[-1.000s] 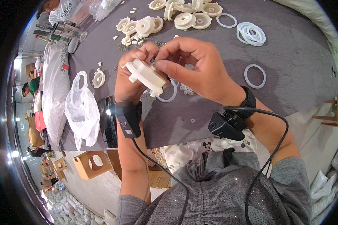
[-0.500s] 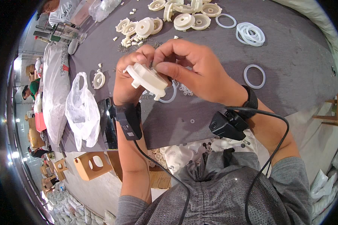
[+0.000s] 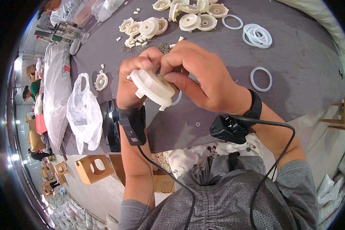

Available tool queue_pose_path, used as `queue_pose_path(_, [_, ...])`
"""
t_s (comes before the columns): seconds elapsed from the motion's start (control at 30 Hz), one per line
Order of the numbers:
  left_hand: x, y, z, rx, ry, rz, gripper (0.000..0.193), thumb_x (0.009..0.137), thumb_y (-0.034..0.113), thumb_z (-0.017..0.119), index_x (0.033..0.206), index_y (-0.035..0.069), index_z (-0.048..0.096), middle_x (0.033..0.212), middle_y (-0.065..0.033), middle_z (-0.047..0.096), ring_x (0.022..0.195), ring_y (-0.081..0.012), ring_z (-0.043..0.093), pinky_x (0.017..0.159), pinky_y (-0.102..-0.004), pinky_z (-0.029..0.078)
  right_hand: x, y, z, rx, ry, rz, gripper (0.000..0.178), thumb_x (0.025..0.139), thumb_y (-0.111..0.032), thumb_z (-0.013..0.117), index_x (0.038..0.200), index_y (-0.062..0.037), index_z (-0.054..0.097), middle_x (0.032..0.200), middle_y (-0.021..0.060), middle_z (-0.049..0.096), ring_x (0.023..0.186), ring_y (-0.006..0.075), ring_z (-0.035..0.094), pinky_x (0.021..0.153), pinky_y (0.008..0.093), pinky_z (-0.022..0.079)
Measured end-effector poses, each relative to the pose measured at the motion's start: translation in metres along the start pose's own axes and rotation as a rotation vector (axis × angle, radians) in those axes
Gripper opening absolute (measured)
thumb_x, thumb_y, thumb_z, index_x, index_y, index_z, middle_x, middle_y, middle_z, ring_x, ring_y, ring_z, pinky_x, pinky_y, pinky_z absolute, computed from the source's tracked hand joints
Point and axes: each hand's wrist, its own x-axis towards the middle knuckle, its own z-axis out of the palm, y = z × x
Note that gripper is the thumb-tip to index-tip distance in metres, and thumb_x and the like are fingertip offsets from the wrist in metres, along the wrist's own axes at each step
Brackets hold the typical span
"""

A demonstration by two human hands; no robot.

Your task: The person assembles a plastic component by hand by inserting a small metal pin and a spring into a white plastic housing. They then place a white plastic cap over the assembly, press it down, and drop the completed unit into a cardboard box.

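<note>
A round cream plastic cap (image 3: 151,85) with lugs on its rim is tilted up off the table, gripped by my left hand (image 3: 132,78). My right hand (image 3: 199,71) is pinched closed at the cap's far side, thumb and forefinger together; whatever lies between them is hidden. Behind the cap, a translucent sealing ring (image 3: 177,99) shows in part on the table. Beyond my hands lie small dark springs (image 3: 164,48) and small white plastic pieces (image 3: 138,43).
More cream caps (image 3: 189,22) are piled at the far side. To the right lie stacked translucent rings (image 3: 257,36) and a single ring (image 3: 261,79). On the left are a white plastic bag (image 3: 84,115) and a small cream part (image 3: 101,81). A person (image 3: 61,11) is at far left.
The cap has tipped a little and its near lug has dropped lower. My right hand has shifted slightly nearer, still pinched at the cap.
</note>
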Motion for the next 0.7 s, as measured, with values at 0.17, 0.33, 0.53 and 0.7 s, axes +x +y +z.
queue_pose_path(0.17, [0.003, 0.009, 0.01, 0.129, -0.041, 0.031, 0.033, 0.069, 0.0, 0.067, 0.098, 0.013, 0.061, 0.082, -0.0069, 0.049, 0.074, -0.0151, 0.045, 0.063, -0.0261, 0.041, 0.001, 0.0, 0.0, -0.076, 0.002, -0.077, 0.018, 0.075, -0.007, 0.06, 0.09, -0.0055, 0.05, 0.083, 0.0069, 0.054, 0.069, 0.0291, 0.056, 0.055, 0.0351, 0.044])
queue_pose_path(0.33, [0.005, 0.009, 0.007, 0.126, -0.055, 0.118, 0.035, 0.069, 0.0, 0.067, 0.1, 0.014, 0.059, 0.084, -0.0076, 0.049, 0.076, -0.0149, 0.046, 0.064, -0.0261, 0.04, -0.001, 0.001, 0.002, -0.083, -0.005, -0.011, 0.019, 0.074, -0.007, 0.061, 0.09, -0.0063, 0.05, 0.083, 0.0071, 0.054, 0.07, 0.0288, 0.057, 0.055, 0.0352, 0.044])
queue_pose_path(0.53, [0.005, 0.007, 0.005, 0.089, -0.089, 0.144, 0.031, 0.073, 0.005, 0.065, 0.102, 0.017, 0.058, 0.083, -0.0068, 0.047, 0.075, -0.0149, 0.045, 0.064, -0.0259, 0.04, -0.001, 0.002, 0.001, -0.002, 0.02, 0.064, 0.017, 0.073, -0.009, 0.063, 0.086, -0.0055, 0.052, 0.079, 0.0079, 0.054, 0.068, 0.0281, 0.056, 0.055, 0.0337, 0.044])
queue_pose_path(0.7, [0.002, 0.002, -0.005, 0.022, -0.113, 0.077, 0.03, 0.075, 0.006, 0.064, 0.101, 0.019, 0.059, 0.082, -0.0061, 0.046, 0.073, -0.0156, 0.046, 0.062, -0.0258, 0.04, -0.001, 0.0, 0.001, 0.023, 0.038, 0.049, 0.016, 0.075, -0.01, 0.064, 0.085, -0.0043, 0.053, 0.077, 0.0081, 0.053, 0.066, 0.0243, 0.057, 0.055, 0.0308, 0.045])
